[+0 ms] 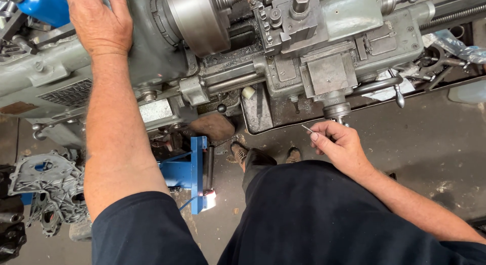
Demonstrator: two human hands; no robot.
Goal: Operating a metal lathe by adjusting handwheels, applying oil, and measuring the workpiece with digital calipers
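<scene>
I look down at a grey metal lathe [304,67]. My left hand [98,22] rests flat on top of its headstock, fingers spread, holding nothing. Beside that hand sits the round steel chuck [200,16]. My right hand [338,143] is below the carriage, just under a round crank knob [336,111]. It pinches a thin metal pin [307,128] between thumb and fingers, with the tip pointing up and left. The tool post [296,14] stands on the carriage above.
A long lever handle [377,86] sticks out from the carriage to the right. A blue metal bracket [195,174] stands on the floor by my feet [240,153]. Cast aluminium engine parts [45,189] lie at the lower left. The concrete floor [430,143] spreads to the right.
</scene>
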